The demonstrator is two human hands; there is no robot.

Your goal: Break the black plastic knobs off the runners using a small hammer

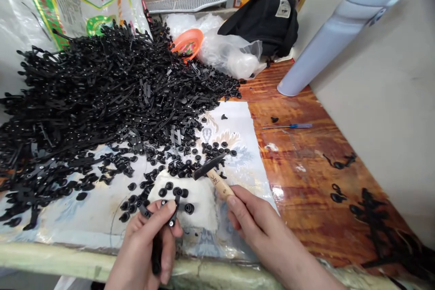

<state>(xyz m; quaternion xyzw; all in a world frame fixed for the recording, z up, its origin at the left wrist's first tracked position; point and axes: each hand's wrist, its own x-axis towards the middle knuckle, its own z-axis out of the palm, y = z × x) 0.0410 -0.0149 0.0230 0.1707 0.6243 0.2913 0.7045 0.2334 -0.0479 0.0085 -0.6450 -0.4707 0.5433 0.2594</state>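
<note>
Two bare hands are working at the near edge: I am logging the left hand [144, 247] pinching a black plastic strip [174, 214] between thumb and fingers, and the right hand [261, 231] clenching a wooden-handled hammer [217, 179], its head hovering above a white pad [200, 204] among round-headed black pieces [170, 167]. Farther off, a heaped pile of black plastic strips [102, 95] is spreading across a printed sheet [231, 122], with a blue-handled screwdriver [287, 126] lying on the varnished wooden bench [299, 176].

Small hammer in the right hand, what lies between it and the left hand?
Round black studs lying on a white paper patch, seen in the head view.
</note>
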